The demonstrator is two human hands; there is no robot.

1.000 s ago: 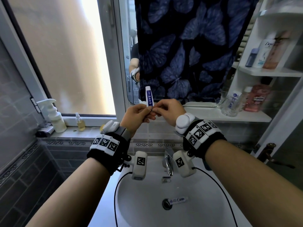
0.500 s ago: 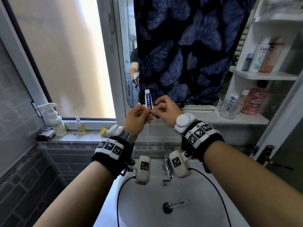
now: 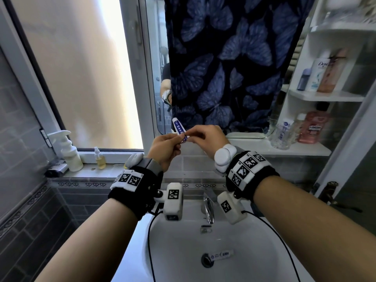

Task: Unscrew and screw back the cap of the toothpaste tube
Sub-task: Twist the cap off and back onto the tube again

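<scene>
White and blue toothpaste tube [image 3: 178, 127] is held up over the sink [image 3: 254, 251], in front of the mirror's bottom edge, tilted with the crimped end pointing up. Left hand [image 3: 165, 148] is clamped around the lower part of the tube, right hand [image 3: 205, 135] has its fingertips pinched at the cap end. Can't actually see the cap, fingers cover it. Another small tube [image 3: 221, 255] lies by the sink drain.
</scene>
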